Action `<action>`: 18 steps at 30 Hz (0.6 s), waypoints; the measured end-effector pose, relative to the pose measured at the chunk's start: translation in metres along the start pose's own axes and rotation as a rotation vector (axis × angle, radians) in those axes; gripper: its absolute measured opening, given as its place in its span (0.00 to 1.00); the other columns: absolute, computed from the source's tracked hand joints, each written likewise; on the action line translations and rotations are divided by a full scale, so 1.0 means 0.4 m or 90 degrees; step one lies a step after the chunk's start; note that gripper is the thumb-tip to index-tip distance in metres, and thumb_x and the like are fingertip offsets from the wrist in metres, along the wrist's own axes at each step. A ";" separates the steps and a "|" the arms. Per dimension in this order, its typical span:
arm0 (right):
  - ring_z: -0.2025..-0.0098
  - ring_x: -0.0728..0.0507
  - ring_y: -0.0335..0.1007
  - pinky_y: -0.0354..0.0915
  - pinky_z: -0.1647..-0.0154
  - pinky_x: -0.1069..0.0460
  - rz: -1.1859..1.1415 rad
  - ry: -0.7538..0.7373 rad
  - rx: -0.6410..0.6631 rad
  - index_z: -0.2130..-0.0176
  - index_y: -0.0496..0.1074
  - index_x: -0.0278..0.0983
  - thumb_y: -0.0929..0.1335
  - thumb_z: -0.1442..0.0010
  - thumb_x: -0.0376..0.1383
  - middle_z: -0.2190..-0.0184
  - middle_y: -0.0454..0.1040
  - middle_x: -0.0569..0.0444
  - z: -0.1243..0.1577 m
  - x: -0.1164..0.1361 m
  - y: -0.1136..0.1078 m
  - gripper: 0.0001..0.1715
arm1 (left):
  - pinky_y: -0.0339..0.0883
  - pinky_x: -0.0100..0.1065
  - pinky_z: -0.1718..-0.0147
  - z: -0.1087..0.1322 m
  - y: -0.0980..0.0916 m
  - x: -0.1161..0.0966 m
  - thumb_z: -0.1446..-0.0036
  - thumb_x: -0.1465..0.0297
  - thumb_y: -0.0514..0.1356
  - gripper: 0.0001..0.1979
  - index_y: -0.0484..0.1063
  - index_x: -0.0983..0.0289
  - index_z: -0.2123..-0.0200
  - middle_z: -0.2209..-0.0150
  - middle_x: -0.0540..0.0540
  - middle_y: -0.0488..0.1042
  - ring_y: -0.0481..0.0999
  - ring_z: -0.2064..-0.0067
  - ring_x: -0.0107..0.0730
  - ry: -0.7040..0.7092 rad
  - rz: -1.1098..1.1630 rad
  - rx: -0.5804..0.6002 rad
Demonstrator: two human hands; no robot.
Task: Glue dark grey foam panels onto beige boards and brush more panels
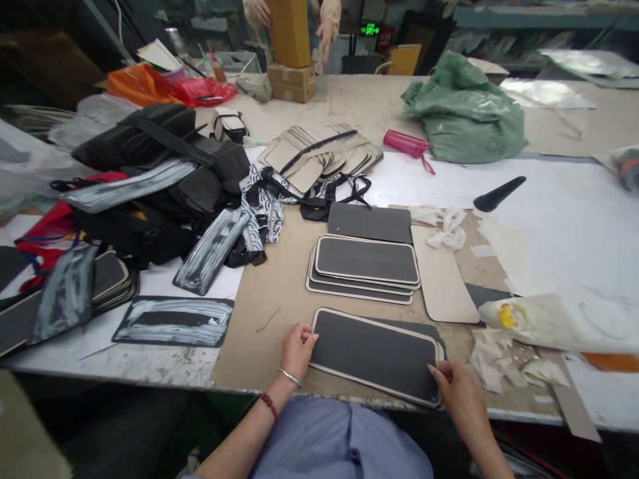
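Fingers of the left hand [298, 347] are closed in a pinch on the left end of a dark panel [374, 356], which lies along the near edge of the counter [150, 364], just in front of the person. Gripping it at opposite ends probably gives even control of its angle, and leaves the broad face untouched. Beyond it, a stack [367, 258] of similar panels sits within easy reach, perhaps piled there so their shapes match up and little space is taken. As for looks, the held panel is a long, flat rectangle, dark grey, with rounded corners and a pale border all round; it slants a little, and edges of others show beneath it, not quite lined up. Its right end is pinched between the thumb and fingers of the right hand [458, 389]. Farther right, a pale board [442, 276] lies beside the stack.
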State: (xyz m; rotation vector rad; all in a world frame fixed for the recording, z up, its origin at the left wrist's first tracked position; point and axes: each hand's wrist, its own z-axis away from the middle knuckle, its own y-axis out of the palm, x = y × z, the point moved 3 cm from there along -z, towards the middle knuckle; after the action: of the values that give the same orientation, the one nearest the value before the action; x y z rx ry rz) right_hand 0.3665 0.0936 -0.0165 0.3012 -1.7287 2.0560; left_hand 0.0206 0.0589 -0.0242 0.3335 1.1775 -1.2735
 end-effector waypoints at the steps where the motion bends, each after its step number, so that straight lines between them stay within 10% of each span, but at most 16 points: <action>1: 0.74 0.41 0.65 0.60 0.71 0.47 0.000 -0.001 -0.002 0.77 0.62 0.40 0.60 0.52 0.50 0.79 0.69 0.50 0.001 0.000 0.000 0.17 | 0.62 0.31 0.73 0.000 -0.001 0.000 0.61 0.69 0.58 0.05 0.66 0.62 0.76 0.82 0.45 0.66 0.67 0.77 0.29 0.001 -0.004 0.001; 18: 0.74 0.44 0.61 0.58 0.70 0.50 0.013 0.020 -0.060 0.78 0.59 0.40 0.61 0.52 0.44 0.79 0.64 0.55 0.013 0.027 -0.006 0.11 | 0.61 0.32 0.74 -0.004 -0.015 -0.012 0.62 0.64 0.59 0.10 0.64 0.61 0.75 0.82 0.47 0.69 0.70 0.77 0.33 0.031 -0.071 0.031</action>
State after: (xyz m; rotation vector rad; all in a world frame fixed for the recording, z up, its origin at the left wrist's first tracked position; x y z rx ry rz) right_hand 0.3575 0.0908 -0.0089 0.2214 -1.8108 1.9746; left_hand 0.0152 0.0608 -0.0187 0.3396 1.2222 -1.4001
